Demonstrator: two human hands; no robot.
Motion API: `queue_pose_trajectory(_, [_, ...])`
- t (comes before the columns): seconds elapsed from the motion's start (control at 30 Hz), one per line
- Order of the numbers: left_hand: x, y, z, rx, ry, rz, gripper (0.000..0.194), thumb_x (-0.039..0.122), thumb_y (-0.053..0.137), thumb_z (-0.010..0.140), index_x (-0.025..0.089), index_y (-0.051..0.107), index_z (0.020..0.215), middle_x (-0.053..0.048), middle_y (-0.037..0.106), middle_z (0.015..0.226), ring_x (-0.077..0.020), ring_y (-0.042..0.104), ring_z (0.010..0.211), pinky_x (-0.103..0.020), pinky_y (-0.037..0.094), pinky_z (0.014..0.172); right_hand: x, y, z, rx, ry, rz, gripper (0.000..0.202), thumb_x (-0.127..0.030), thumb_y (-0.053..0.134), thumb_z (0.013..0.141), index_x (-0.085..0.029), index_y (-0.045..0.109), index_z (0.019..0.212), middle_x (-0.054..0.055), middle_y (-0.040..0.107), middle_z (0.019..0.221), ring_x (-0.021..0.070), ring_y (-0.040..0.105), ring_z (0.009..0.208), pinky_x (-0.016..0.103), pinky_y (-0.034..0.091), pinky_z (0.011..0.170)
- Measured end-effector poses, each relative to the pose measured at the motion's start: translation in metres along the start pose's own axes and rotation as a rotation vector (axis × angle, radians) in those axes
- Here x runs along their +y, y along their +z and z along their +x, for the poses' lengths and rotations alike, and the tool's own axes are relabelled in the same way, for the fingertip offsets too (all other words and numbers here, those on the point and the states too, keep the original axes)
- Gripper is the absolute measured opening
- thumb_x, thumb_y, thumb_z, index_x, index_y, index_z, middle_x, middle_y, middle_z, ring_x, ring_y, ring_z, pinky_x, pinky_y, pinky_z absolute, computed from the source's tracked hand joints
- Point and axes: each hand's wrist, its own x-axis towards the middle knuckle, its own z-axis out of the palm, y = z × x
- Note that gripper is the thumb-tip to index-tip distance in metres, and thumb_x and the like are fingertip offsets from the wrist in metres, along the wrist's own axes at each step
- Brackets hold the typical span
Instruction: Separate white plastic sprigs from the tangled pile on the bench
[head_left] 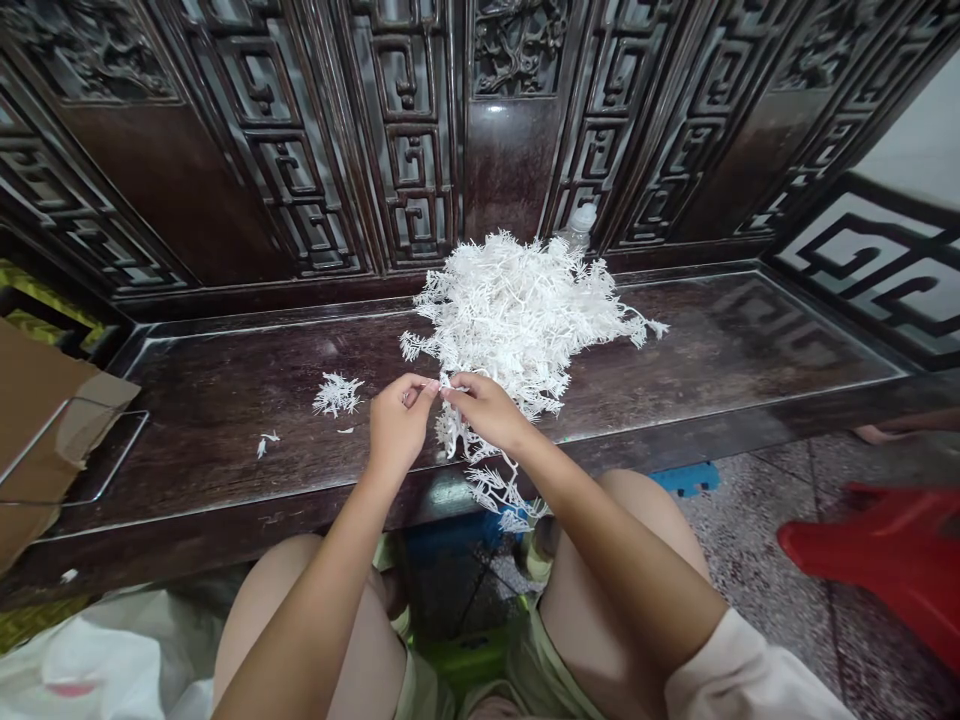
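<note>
most of the white sprig pile (517,310) lies just beyond both hands (397,425) (486,408).

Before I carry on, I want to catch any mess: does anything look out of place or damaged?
Yes. A few white scraps lie apart from the white pile, like stray bits, and some white sprigs hang past the bench's front edge. The cardboard at left has a ragged, torn-looking edge.

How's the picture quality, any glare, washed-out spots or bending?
Head view: the heap of white sprigs is very bright, its fine detail partly washed out; head view: glare spots the middle wooden panel, and the bench mirrors latticework at its right end; head view: wide-angle stretching near the edges, with the backrest panels fanning outward.
</note>
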Motion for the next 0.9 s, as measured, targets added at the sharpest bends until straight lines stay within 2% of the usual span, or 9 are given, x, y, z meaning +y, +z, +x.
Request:
queue_pose_trajectory(0.07, [0.001, 0.0, -0.001, -0.012, 0.02, 0.038, 0.015, 0.033, 0.055, 0.073, 0.02, 0.062, 0.069, 0.004, 0.038, 0.048, -0.011, 0.036, 0.049, -0.023, 0.025, 0.052, 0.0, 0.0, 0.0, 0.006, -0.006, 0.004, 0.02, -0.034, 0.039, 0.077, -0.019, 0.048, 0.066, -0.004, 0.044, 0.057, 0.0093, 0.043, 0.053, 0.023, 0.031, 0.056])
queue_pose_trajectory(0.2, [-0.002, 0.001, 0.002, -0.088, 0.019, -0.036, 0.016, 0.032, 0.053, 0.075, 0.019, 0.062, 0.075, 0.0, 0.059, 0.068, -0.0141, 0.05, 0.066, -0.023, 0.033, 0.062, 0.003, 0.001, 0.002, 0.02, -0.038, -0.023, 0.021, -0.033, 0.038, 0.077, -0.019, 0.049, 0.065, -0.004, 0.046, 0.058, 0.0099, 0.042, 0.055, 0.024, 0.031, 0.058])
queue_pose_trajectory(0.3, [-0.006, 0.002, 0.004, -0.149, 0.015, -0.115, 0.016, 0.033, 0.055, 0.073, 0.019, 0.063, 0.074, -0.001, 0.062, 0.074, -0.0155, 0.052, 0.071, -0.023, 0.035, 0.065, 0.004, 0.001, 0.002, 0.02, -0.091, -0.047, 0.022, -0.033, 0.039, 0.078, -0.019, 0.048, 0.064, -0.003, 0.046, 0.06, 0.0107, 0.044, 0.06, 0.024, 0.031, 0.06])
queue_pose_trajectory(0.4, [-0.006, 0.002, 0.005, -0.17, 0.01, -0.066, 0.017, 0.033, 0.055, 0.073, 0.018, 0.063, 0.069, -0.002, 0.062, 0.069, -0.0156, 0.05, 0.067, -0.024, 0.033, 0.062, 0.003, 0.002, 0.001, 0.019, -0.112, -0.07, 0.022, -0.032, 0.038, 0.079, -0.019, 0.047, 0.063, -0.003, 0.045, 0.059, 0.0111, 0.044, 0.061, 0.024, 0.031, 0.06])
queue_pose_trajectory(0.53, [-0.004, 0.001, 0.003, -0.107, 0.02, -0.02, 0.02, 0.033, 0.054, 0.074, 0.018, 0.06, 0.061, 0.0, 0.054, 0.058, -0.0138, 0.044, 0.059, -0.023, 0.029, 0.056, 0.001, 0.003, 0.0, 0.038, -0.126, -0.077, 0.022, -0.031, 0.038, 0.079, -0.019, 0.048, 0.064, -0.003, 0.045, 0.059, 0.011, 0.043, 0.06, 0.024, 0.03, 0.06])
queue_pose_trajectory(0.67, [-0.002, -0.003, 0.005, -0.067, 0.009, -0.153, 0.022, 0.034, 0.054, 0.074, 0.018, 0.058, 0.059, 0.001, 0.052, 0.058, -0.0126, 0.043, 0.059, -0.023, 0.028, 0.056, -0.003, 0.004, 0.0, 0.045, -0.133, -0.013, 0.021, -0.03, 0.038, 0.078, -0.019, 0.049, 0.064, -0.004, 0.043, 0.058, 0.0102, 0.04, 0.057, 0.023, 0.03, 0.058])
queue_pose_trajectory(0.77, [-0.002, -0.006, 0.007, -0.11, -0.028, -0.285, 0.023, 0.034, 0.055, 0.074, 0.017, 0.058, 0.059, 0.001, 0.051, 0.059, -0.0112, 0.041, 0.059, -0.022, 0.028, 0.057, -0.006, 0.006, -0.002, 0.054, -0.131, 0.034, 0.02, -0.028, 0.038, 0.078, -0.019, 0.048, 0.064, -0.004, 0.043, 0.057, 0.0097, 0.039, 0.055, 0.023, 0.029, 0.056])
queue_pose_trajectory(0.9, [-0.001, -0.008, 0.007, -0.157, -0.097, -0.415, 0.024, 0.034, 0.056, 0.073, 0.016, 0.056, 0.057, 0.003, 0.04, 0.053, -0.0096, 0.031, 0.053, -0.023, 0.024, 0.053, -0.01, 0.008, -0.003, 0.139, -0.143, 0.03, 0.018, -0.024, 0.038, 0.076, -0.019, 0.048, 0.062, -0.003, 0.044, 0.058, 0.0101, 0.04, 0.056, 0.022, 0.03, 0.056])
